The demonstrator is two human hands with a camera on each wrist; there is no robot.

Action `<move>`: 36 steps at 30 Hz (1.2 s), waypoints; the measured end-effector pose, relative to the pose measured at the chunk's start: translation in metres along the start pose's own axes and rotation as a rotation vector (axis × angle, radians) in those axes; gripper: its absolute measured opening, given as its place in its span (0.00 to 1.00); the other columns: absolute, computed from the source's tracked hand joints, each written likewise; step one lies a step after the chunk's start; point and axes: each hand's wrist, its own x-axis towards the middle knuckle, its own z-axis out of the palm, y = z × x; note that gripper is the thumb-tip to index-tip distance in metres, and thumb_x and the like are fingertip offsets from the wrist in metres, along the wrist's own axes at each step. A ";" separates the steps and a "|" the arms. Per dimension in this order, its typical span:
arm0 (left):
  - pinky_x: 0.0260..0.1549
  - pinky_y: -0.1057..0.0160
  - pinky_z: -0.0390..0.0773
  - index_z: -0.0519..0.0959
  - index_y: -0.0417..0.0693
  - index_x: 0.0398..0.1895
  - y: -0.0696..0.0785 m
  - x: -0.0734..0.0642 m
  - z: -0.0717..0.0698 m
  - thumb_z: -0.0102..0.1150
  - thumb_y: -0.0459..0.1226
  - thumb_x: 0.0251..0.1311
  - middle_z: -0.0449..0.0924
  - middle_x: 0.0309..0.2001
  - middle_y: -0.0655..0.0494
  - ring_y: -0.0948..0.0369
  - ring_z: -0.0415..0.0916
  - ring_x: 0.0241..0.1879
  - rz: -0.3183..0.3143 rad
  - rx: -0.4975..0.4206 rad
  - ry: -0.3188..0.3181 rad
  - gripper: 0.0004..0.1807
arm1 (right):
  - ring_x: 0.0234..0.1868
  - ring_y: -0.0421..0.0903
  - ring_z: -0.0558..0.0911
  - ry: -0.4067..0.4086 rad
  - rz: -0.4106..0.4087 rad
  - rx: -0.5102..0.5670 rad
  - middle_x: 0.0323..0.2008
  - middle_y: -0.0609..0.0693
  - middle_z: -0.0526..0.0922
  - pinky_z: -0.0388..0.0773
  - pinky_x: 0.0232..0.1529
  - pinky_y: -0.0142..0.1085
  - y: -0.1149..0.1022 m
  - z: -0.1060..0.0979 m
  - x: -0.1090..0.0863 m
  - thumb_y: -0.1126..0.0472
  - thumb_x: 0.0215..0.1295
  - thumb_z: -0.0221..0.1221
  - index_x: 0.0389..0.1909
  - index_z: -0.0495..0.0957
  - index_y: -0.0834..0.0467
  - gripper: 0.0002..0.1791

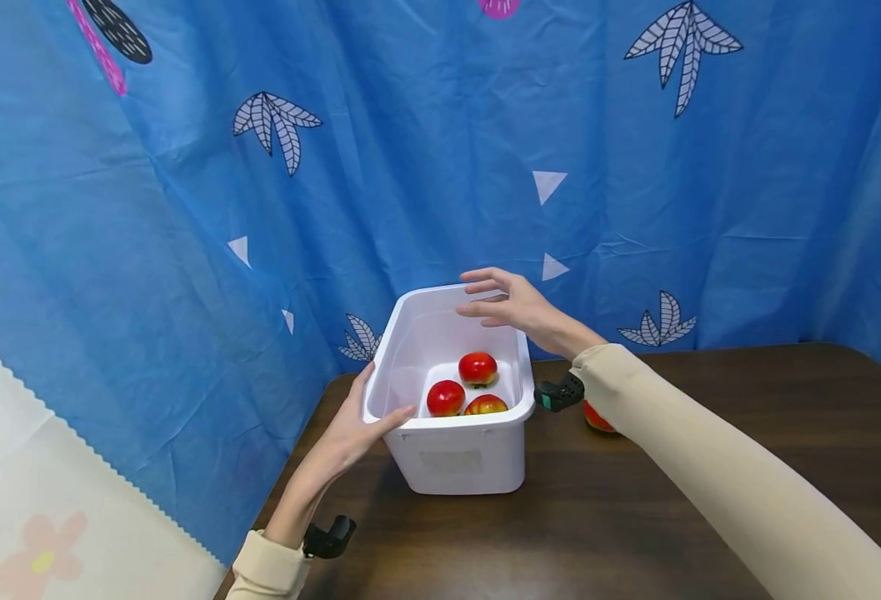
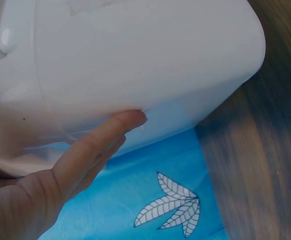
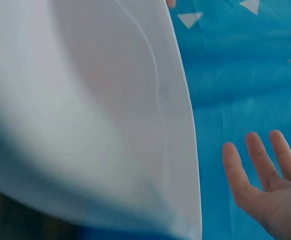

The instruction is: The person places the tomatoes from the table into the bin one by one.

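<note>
A white plastic bin [image 1: 458,462] stands on the table, with three red apples in its bottom: one farther back [image 1: 478,367], one at the left [image 1: 446,398] and a yellow-streaked one [image 1: 487,405] partly behind the front rim. My left hand [image 1: 350,429] grips the bin's near left corner, thumb over the front rim. In the left wrist view, fingers [image 2: 98,145] lie along the bin's outer wall. Above the far right part of the bin hovers my right hand [image 1: 511,304], fingers spread and nothing in them. The right wrist view also shows it apart from the bin's wall [image 3: 130,100].
Another red apple [image 1: 598,418] lies on the brown wooden table [image 1: 680,492] to the right of the bin, partly hidden by the right sleeve. A blue patterned curtain [image 1: 440,150] hangs behind the table and along its left side.
</note>
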 end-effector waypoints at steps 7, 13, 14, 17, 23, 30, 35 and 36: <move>0.57 0.39 0.81 0.44 0.50 0.84 -0.002 0.004 -0.002 0.72 0.51 0.61 0.61 0.75 0.38 0.37 0.69 0.67 0.006 0.004 -0.005 0.57 | 0.73 0.62 0.70 0.043 0.028 0.114 0.78 0.61 0.61 0.73 0.68 0.55 0.031 -0.052 -0.028 0.56 0.76 0.62 0.80 0.59 0.59 0.38; 0.58 0.39 0.81 0.43 0.52 0.84 -0.001 0.004 -0.006 0.71 0.53 0.61 0.60 0.75 0.41 0.37 0.69 0.68 0.001 0.019 -0.002 0.58 | 0.74 0.62 0.68 0.099 0.097 0.076 0.78 0.62 0.60 0.77 0.64 0.43 0.065 -0.087 -0.063 0.51 0.75 0.63 0.81 0.55 0.59 0.42; 0.58 0.39 0.80 0.43 0.52 0.84 -0.001 0.003 -0.007 0.71 0.52 0.61 0.60 0.75 0.41 0.37 0.69 0.68 -0.003 0.021 0.002 0.58 | 0.74 0.63 0.68 0.102 0.110 0.071 0.78 0.63 0.60 0.78 0.63 0.40 0.072 -0.091 -0.069 0.51 0.75 0.63 0.81 0.55 0.59 0.42; 0.57 0.40 0.81 0.43 0.51 0.84 -0.002 0.001 -0.010 0.71 0.52 0.62 0.60 0.75 0.40 0.37 0.69 0.68 -0.009 0.031 0.004 0.58 | 0.72 0.64 0.70 0.113 0.138 0.027 0.76 0.65 0.62 0.80 0.61 0.35 0.092 -0.103 -0.085 0.51 0.76 0.62 0.80 0.57 0.61 0.40; 0.58 0.40 0.81 0.44 0.49 0.84 -0.003 0.002 -0.007 0.70 0.51 0.63 0.61 0.75 0.38 0.36 0.69 0.67 0.005 0.026 -0.007 0.56 | 0.70 0.67 0.72 0.148 0.191 -0.132 0.74 0.68 0.66 0.72 0.68 0.60 0.127 -0.123 -0.116 0.48 0.76 0.62 0.79 0.59 0.60 0.40; 0.58 0.40 0.81 0.44 0.50 0.84 -0.003 0.003 -0.004 0.70 0.51 0.63 0.61 0.75 0.38 0.36 0.70 0.67 0.004 0.030 -0.006 0.56 | 0.73 0.72 0.65 0.149 0.253 -0.195 0.74 0.73 0.63 0.65 0.67 0.71 0.148 -0.139 -0.138 0.47 0.72 0.65 0.79 0.58 0.64 0.44; 0.58 0.40 0.81 0.45 0.50 0.84 -0.003 0.003 -0.003 0.70 0.50 0.63 0.62 0.75 0.37 0.36 0.70 0.66 0.016 0.038 -0.009 0.55 | 0.73 0.73 0.62 0.137 0.312 -0.234 0.75 0.74 0.62 0.60 0.66 0.76 0.156 -0.146 -0.146 0.45 0.70 0.67 0.79 0.58 0.64 0.47; 0.58 0.40 0.81 0.45 0.50 0.84 -0.003 0.003 -0.003 0.69 0.50 0.63 0.62 0.75 0.37 0.36 0.70 0.66 0.016 0.037 -0.010 0.55 | 0.73 0.74 0.62 0.134 0.316 -0.245 0.75 0.74 0.62 0.60 0.65 0.76 0.157 -0.146 -0.147 0.45 0.69 0.67 0.78 0.58 0.64 0.47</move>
